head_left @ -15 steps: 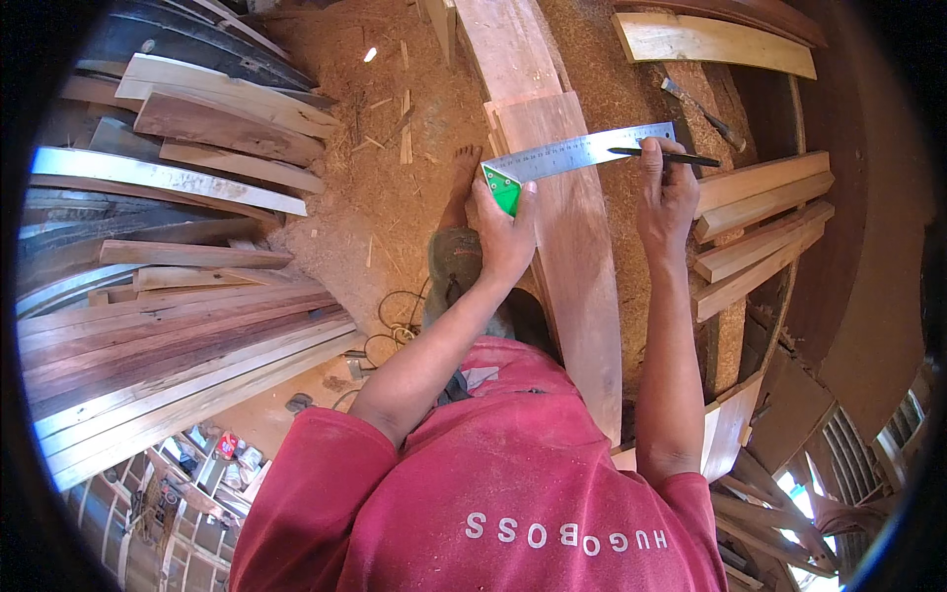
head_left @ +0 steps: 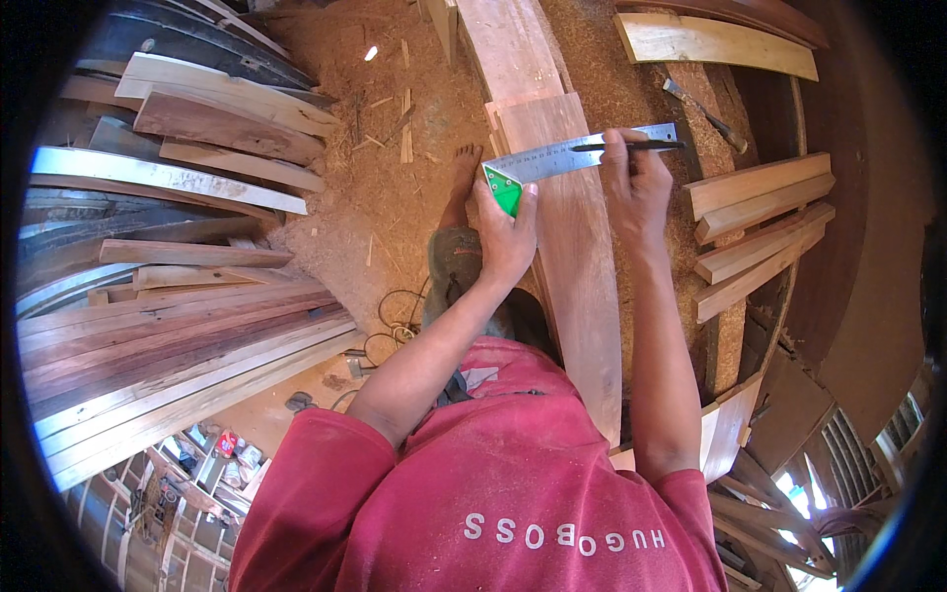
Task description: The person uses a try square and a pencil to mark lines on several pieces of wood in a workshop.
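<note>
A try square with a steel ruler blade point(head_left: 543, 161) and a green handle point(head_left: 503, 192) lies across a long reddish wooden board point(head_left: 577, 266). My left hand point(head_left: 508, 232) grips the green handle, pressed to the board's left edge, thumb on the near side. In my right hand point(head_left: 639, 187) is a dark, slim pencil or pen point(head_left: 631, 146), pinched between thumb and fingers. It points left, along the blade, over the right part of the board. The blade's far end sticks out past the board's right edge.
Stacked planks point(head_left: 178, 335) fill the left side. Several short timber pieces point(head_left: 764, 202) rest on the right, with a chisel-like tool point(head_left: 705, 113) above them. Wood shavings point(head_left: 406, 128) cover the floor around my bare foot point(head_left: 459, 183). A cable point(head_left: 395, 321) lies coiled below.
My right hand has moved left along the ruler blade, carrying the pencil or pen from beyond the board's right edge to over the board. The left hand and square stay in place.
</note>
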`<action>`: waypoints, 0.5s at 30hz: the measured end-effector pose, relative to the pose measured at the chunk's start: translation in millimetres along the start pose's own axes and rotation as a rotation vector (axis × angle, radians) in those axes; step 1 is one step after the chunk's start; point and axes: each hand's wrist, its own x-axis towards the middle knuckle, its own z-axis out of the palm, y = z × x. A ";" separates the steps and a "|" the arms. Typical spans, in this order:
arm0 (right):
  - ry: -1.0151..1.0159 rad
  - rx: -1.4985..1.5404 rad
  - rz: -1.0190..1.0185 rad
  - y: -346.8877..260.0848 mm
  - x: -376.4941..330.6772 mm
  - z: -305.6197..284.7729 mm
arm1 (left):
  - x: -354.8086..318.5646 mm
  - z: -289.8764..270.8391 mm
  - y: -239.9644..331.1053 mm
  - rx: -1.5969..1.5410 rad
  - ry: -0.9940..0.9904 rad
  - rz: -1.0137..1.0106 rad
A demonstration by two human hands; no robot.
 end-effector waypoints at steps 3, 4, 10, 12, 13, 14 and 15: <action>-0.119 0.009 0.019 -6.6 6.5 20.1 | 1.1 0.3 -3.3 0.053 0.026 0.055; -0.147 0.014 0.018 -7.8 8.1 27.7 | 1.7 0.7 -3.1 0.074 0.034 0.091; -0.266 -0.038 0.018 -10.0 14.3 53.6 | 1.0 1.1 -2.0 -0.006 0.032 0.098; -0.232 -0.041 -0.010 -0.4 15.4 49.9 | 0.7 0.6 2.4 -0.044 0.030 0.053; -0.216 -0.045 -0.023 4.5 17.4 43.3 | -0.6 0.9 7.3 -0.042 0.029 0.014; -0.178 -0.091 0.020 9.7 20.4 34.3 | -1.5 0.9 10.7 -0.040 0.027 -0.025; -0.140 -0.136 0.060 12.8 24.9 23.3 | -1.7 0.0 9.9 -0.035 0.029 -0.020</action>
